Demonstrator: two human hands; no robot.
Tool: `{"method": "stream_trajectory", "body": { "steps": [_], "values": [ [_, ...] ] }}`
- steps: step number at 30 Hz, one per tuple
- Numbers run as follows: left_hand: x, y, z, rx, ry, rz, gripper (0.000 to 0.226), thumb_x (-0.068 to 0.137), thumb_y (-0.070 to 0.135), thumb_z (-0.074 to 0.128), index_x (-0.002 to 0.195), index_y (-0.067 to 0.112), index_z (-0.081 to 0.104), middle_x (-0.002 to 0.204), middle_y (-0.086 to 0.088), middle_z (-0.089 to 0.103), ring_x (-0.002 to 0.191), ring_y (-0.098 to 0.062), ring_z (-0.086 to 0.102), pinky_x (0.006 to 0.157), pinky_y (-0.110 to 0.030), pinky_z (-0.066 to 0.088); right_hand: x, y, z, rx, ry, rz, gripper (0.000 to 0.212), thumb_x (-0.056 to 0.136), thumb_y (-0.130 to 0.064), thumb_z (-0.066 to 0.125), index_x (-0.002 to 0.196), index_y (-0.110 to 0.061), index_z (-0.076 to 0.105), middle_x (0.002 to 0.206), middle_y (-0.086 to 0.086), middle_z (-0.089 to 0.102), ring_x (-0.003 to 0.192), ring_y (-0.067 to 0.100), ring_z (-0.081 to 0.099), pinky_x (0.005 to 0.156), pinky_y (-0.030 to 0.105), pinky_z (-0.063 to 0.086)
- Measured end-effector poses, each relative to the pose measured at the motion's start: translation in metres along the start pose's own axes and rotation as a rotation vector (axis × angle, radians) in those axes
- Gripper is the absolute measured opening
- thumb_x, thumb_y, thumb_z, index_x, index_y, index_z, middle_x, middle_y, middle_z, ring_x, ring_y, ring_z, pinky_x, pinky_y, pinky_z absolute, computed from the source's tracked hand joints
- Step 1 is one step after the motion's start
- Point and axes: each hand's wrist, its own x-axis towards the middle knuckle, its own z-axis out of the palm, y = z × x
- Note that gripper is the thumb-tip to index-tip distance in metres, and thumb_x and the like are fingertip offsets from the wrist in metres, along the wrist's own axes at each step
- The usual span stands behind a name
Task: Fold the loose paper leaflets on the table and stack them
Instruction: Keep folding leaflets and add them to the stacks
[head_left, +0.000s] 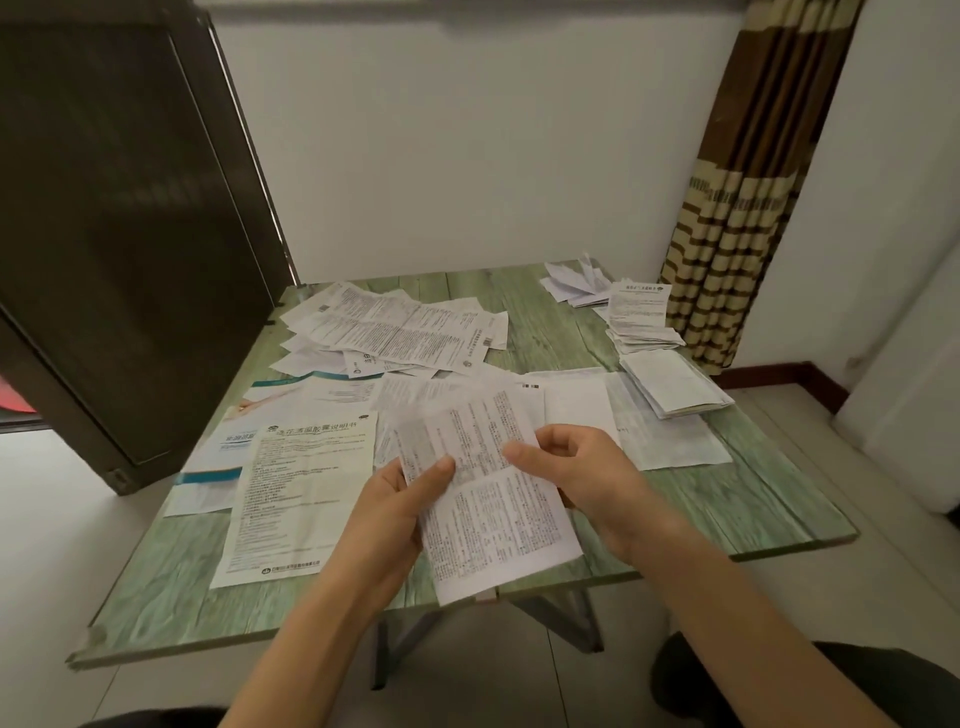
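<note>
I hold a long white printed leaflet (493, 499) above the near edge of the green table (727, 514). My left hand (389, 514) pinches its left side with the thumb on top. My right hand (582, 478) pinches its right side, thumb on the print. Its upper part looks bent over and blurred. A large unfolded leaflet (296, 493) lies flat to the left. Loose unfolded leaflets (395, 327) are heaped at the far left. Folded leaflets sit in stacks at the right (675, 384) and far right (639, 317).
A dark window frame (130, 234) swings in over the table's left side. A striped brown curtain (737, 208) hangs at the far right corner. More flat sheets (670, 441) lie under the right stack. A few small folded papers (576, 283) lie at the back edge.
</note>
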Motion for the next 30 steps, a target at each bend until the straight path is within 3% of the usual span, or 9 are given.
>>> {"method": "stream_trajectory", "body": {
  "steps": [8, 13, 16, 19, 22, 25, 28, 30],
  "values": [
    [-0.003, -0.001, 0.001, 0.112, -0.021, -0.042, 0.019, 0.091, 0.015, 0.053, 0.099, 0.002, 0.065, 0.093, -0.01, 0.074, 0.082, -0.023, 0.072, 0.062, -0.026, 0.058, -0.001, 0.002, -0.006, 0.053, 0.107, -0.104, 0.016, 0.084, -0.016, 0.068, 0.092, -0.002, 0.063, 0.088, 0.005, 0.074, 0.079, 0.016, 0.072, 0.068, 0.026, 0.058],
    [-0.005, 0.005, 0.002, 0.126, -0.019, -0.068, 0.022, 0.096, 0.014, 0.047, 0.099, 0.004, 0.066, 0.091, -0.009, 0.074, 0.083, -0.022, 0.072, 0.063, -0.026, 0.058, -0.004, 0.007, -0.007, 0.136, 0.048, -0.041, 0.011, 0.09, -0.015, 0.059, 0.099, -0.009, 0.063, 0.097, 0.004, 0.073, 0.088, 0.019, 0.071, 0.078, 0.034, 0.058],
    [-0.007, 0.01, 0.002, 0.13, -0.009, -0.081, 0.021, 0.096, 0.006, 0.045, 0.098, 0.005, 0.066, 0.094, -0.008, 0.074, 0.084, -0.022, 0.072, 0.064, -0.028, 0.059, -0.006, 0.01, -0.01, 0.217, -0.05, 0.023, 0.019, 0.093, -0.009, 0.055, 0.109, -0.015, 0.062, 0.102, 0.004, 0.073, 0.092, 0.023, 0.07, 0.078, 0.037, 0.058],
    [-0.009, 0.014, 0.001, 0.126, -0.019, -0.091, 0.028, 0.093, -0.006, 0.039, 0.098, 0.004, 0.065, 0.096, -0.005, 0.074, 0.087, -0.023, 0.071, 0.079, -0.038, 0.056, -0.007, 0.012, -0.016, 0.224, -0.077, 0.025, 0.023, 0.093, -0.004, 0.052, 0.109, -0.014, 0.064, 0.101, 0.004, 0.073, 0.093, 0.023, 0.07, 0.077, 0.035, 0.058],
    [-0.009, 0.014, -0.003, 0.124, 0.0, -0.09, 0.024, 0.095, 0.001, 0.04, 0.1, 0.004, 0.063, 0.094, -0.011, 0.073, 0.085, -0.025, 0.071, 0.077, -0.039, 0.056, -0.007, 0.012, -0.014, 0.212, -0.055, -0.024, 0.022, 0.092, 0.001, 0.051, 0.1, -0.012, 0.067, 0.093, 0.003, 0.074, 0.085, 0.021, 0.07, 0.066, 0.027, 0.056],
    [-0.009, 0.014, 0.0, 0.077, -0.005, -0.116, 0.029, 0.099, 0.021, 0.04, 0.107, 0.006, 0.063, 0.095, -0.019, 0.072, 0.082, -0.031, 0.071, 0.07, -0.04, 0.058, -0.008, 0.014, -0.012, 0.117, 0.012, -0.114, 0.03, 0.088, 0.012, 0.05, 0.072, -0.008, 0.067, 0.079, -0.001, 0.071, 0.077, 0.018, 0.066, 0.054, 0.02, 0.05],
    [-0.009, 0.013, 0.004, -0.005, -0.023, -0.193, 0.041, 0.097, 0.042, 0.035, 0.105, 0.013, 0.063, 0.097, -0.017, 0.072, 0.083, -0.031, 0.071, 0.07, -0.043, 0.057, -0.01, 0.018, -0.011, 0.047, 0.062, -0.228, 0.035, 0.081, 0.02, 0.053, 0.058, -0.005, 0.064, 0.086, -0.004, 0.071, 0.086, 0.014, 0.068, 0.054, 0.02, 0.052],
    [-0.011, 0.012, 0.008, 0.042, -0.039, -0.191, 0.033, 0.096, 0.039, 0.041, 0.108, 0.017, 0.062, 0.1, -0.01, 0.073, 0.087, -0.026, 0.071, 0.066, -0.038, 0.06, -0.012, 0.021, -0.01, 0.018, 0.038, -0.304, 0.035, 0.078, 0.025, 0.052, 0.057, -0.001, 0.062, 0.08, -0.005, 0.07, 0.082, 0.01, 0.069, 0.055, 0.019, 0.052]
  ]
}}
